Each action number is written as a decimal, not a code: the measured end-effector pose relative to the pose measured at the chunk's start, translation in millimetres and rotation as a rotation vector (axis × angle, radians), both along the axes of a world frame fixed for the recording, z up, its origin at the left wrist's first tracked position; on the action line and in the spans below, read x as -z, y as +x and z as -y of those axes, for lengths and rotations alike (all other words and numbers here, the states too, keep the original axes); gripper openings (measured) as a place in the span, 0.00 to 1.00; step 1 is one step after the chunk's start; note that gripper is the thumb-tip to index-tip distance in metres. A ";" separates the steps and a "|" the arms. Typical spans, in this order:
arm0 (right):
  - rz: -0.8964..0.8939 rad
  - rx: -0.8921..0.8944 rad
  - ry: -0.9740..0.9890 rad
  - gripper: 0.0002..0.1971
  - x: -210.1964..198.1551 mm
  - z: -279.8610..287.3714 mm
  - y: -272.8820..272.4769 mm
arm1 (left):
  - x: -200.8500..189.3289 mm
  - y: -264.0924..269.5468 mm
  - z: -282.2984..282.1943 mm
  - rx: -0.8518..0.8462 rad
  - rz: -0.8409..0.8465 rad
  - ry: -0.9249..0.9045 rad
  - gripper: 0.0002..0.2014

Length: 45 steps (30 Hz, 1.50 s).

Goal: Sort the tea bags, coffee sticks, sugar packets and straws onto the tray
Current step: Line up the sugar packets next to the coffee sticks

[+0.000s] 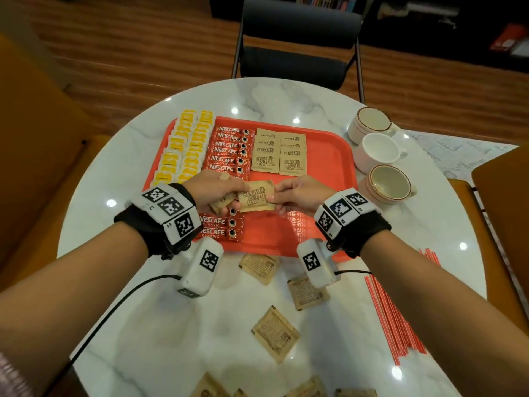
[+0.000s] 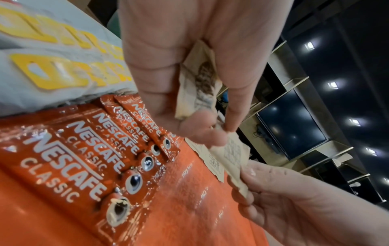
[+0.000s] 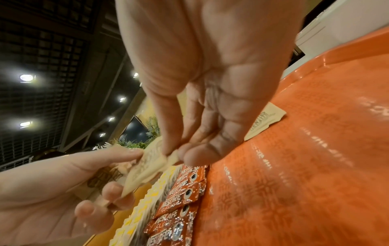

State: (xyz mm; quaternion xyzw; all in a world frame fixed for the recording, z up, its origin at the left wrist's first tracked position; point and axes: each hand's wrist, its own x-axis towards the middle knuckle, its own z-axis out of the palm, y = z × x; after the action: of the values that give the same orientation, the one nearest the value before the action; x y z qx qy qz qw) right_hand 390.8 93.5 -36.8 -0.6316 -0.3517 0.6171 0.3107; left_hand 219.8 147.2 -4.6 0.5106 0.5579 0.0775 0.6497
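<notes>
— Two hands meet over the near half of the orange tray (image 1: 323,156): what does each grip hold?

— The left hand (image 1: 213,190) has its fingers curled round a small stack of brown sugar packets (image 1: 221,203), thumb on top. The right hand (image 1: 300,196) pinches the right edge of the top sugar packet (image 1: 256,197), printed "Sugar in the Raw", between thumb and fingertips; the left hand's thumb lies on its other end.

— How tight is the right grip?

— Narrow: in the right wrist view the thumb and fingertips (image 3: 197,154) close on the paper's edge, with the other fingers only loosely bent.

— Where do the sorted things lie?

— Yellow tea bags (image 1: 183,147) fill two columns at the tray's left edge, red coffee sticks (image 1: 229,151) run in a column just beside them, and placed sugar packets (image 1: 279,151) lie in two columns right of those. Loose sugar packets (image 1: 276,333) lie on the marble worktop (image 1: 372,296) near the person, off the tray, and red straws (image 1: 395,316) lie at its right side.

— Anything else?

— Three cups (image 1: 378,151) stand right of the tray; a dark chair (image 1: 297,38) stands beyond.
</notes>
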 end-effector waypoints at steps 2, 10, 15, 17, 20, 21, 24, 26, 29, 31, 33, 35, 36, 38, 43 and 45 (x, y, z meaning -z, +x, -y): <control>0.042 0.098 -0.003 0.05 5.4 -4.6 2.5 | -0.9 -1.1 -0.6 -0.032 0.035 -0.003 0.06; 0.313 0.430 -0.074 0.12 35.8 -28.6 12.5 | -2.7 -21.4 -9.2 -0.073 0.090 -0.074 0.08; 0.326 0.514 -0.074 0.03 38.4 -37.5 7.8 | -1.7 -34.3 -16.7 -0.078 0.092 -0.089 0.13; 0.388 0.468 -0.079 0.06 40.2 -41.3 8.3 | -0.3 -37.1 -19.1 -0.084 0.088 -0.094 0.14; 0.456 0.430 -0.096 0.09 45.5 -49.2 10.7 | 1.5 -38.5 -20.4 -0.069 0.077 -0.096 0.14; 0.469 0.430 -0.099 0.09 47.6 -52.0 11.1 | 2.2 -38.5 -20.3 -0.066 0.075 -0.098 0.14; 0.488 0.430 -0.105 0.12 48.3 -56.4 10.6 | 4.0 -38.0 -20.6 -0.058 0.076 -0.100 0.14; 0.495 0.426 -0.104 0.14 49.8 -58.9 11.6 | 5.2 -37.9 -20.9 -0.053 0.077 -0.101 0.14; 0.522 0.398 -0.116 0.12 50.7 -61.7 11.4 | 6.2 -37.5 -21.2 -0.051 0.081 -0.103 0.15; 0.537 0.393 -0.122 0.13 51.2 -62.7 11.0 | 6.8 -37.4 -21.4 -0.054 0.081 -0.106 0.15; 0.547 0.383 -0.121 0.14 52.1 -63.5 10.5 | 7.5 -37.6 -21.6 -0.058 0.080 -0.106 0.15; 0.548 0.371 -0.120 0.15 52.8 -63.8 11.1 | 8.4 -37.7 -21.2 -0.059 0.080 -0.108 0.15; 0.547 0.367 -0.121 0.15 52.4 -63.5 11.1 | 8.9 -37.8 -21.0 -0.058 0.080 -0.109 0.15; 0.552 0.361 -0.117 0.15 53.2 -63.8 12.7 | 9.6 -37.7 -21.0 -0.054 0.080 -0.108 0.15; 0.539 0.345 -0.106 0.16 53.4 -62.3 13.9 | 9.8 -37.8 -20.9 -0.054 0.086 -0.104 0.14; 0.521 0.364 -0.087 0.16 54.8 -60.5 14.2 | 9.6 -37.7 -20.8 -0.051 0.097 -0.109 0.14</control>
State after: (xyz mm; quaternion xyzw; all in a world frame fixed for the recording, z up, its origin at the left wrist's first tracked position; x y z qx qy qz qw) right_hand 405.0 154.0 -91.5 -0.8337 -0.2740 0.3834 0.2881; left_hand 182.1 168.0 -14.2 0.4559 0.5418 0.0883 0.7006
